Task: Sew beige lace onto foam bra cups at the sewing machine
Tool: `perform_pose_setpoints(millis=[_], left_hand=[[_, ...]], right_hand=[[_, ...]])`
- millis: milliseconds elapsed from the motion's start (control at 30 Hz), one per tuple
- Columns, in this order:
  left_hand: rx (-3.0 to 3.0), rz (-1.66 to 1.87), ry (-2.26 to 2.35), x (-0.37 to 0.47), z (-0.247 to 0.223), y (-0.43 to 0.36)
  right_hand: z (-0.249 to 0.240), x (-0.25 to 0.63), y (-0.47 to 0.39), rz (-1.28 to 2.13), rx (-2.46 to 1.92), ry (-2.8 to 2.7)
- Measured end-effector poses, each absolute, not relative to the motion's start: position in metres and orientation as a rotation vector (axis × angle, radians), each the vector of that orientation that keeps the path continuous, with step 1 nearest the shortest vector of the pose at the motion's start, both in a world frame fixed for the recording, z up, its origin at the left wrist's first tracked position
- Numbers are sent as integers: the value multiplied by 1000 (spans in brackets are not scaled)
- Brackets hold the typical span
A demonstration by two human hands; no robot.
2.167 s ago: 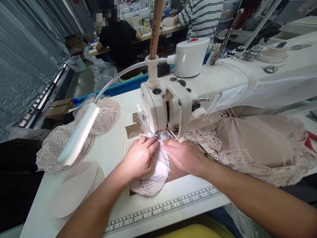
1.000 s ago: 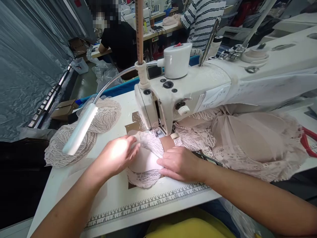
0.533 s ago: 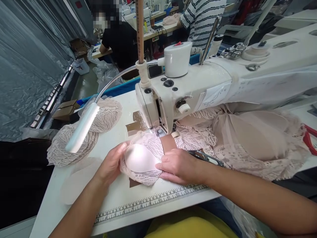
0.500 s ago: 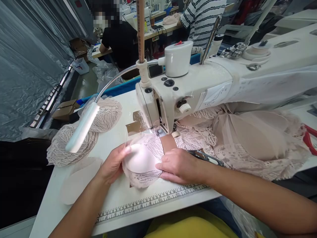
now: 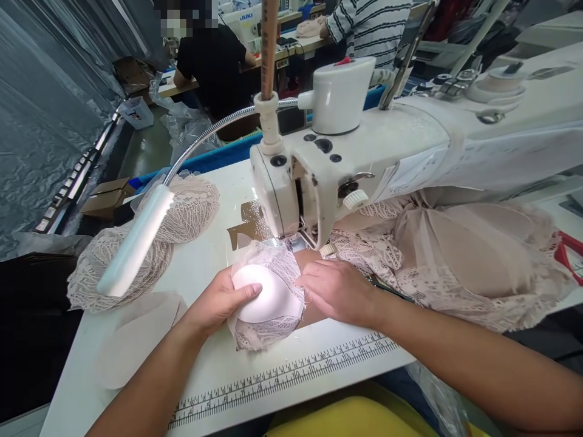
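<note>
A pale lace-edged bra cup (image 5: 268,297) lies under the needle end of the white sewing machine (image 5: 291,200), its smooth padded side facing up. My left hand (image 5: 223,300) grips its left side, thumb on the padding and fingers underneath. At the cup's right lace edge is my right hand (image 5: 334,291), its fingers curled and pressed together against the lace; what the fingertips pinch is partly hidden. Finished-looking beige lace bra pieces (image 5: 469,255) are heaped just beyond my right wrist. Dark scissors lie mostly hidden under that forearm.
Stacked lace pieces (image 5: 118,267) and smooth beige cup pieces (image 5: 136,340) lie on the left. A lamp (image 5: 136,243) on a bendable neck hangs above the lace. Ruler tape (image 5: 282,382) runs along the table's front edge. Two people sit at the back; red handles (image 5: 569,258) show at right.
My left thumb has moved from the cup's edge onto the middle of the padding. My right hand has shifted slightly right and up along the lace edge. The view has tilted a little.
</note>
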State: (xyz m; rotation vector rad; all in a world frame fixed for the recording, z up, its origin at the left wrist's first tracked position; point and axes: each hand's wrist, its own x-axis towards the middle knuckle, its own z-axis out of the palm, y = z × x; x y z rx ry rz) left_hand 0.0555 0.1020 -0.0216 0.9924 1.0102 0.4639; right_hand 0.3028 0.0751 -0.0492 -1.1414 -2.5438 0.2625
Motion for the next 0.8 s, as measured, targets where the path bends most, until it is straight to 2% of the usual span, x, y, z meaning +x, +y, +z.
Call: perform_pose_setpoints(millis=[367,600,667,800], left_hand=[[1183,444,1036,52,-26,103],[2219,530,1559,47,3,97],[2476,557,1375,57,5,97],[2692,377,1009,84,-15,99]], right_hand=[[-49,299,70,323,-932,-2630],[-51,299,70,326,-927,-2638],[-51,299,70,317,-922,-2631],[-49,299,70,297,-913,-2624]])
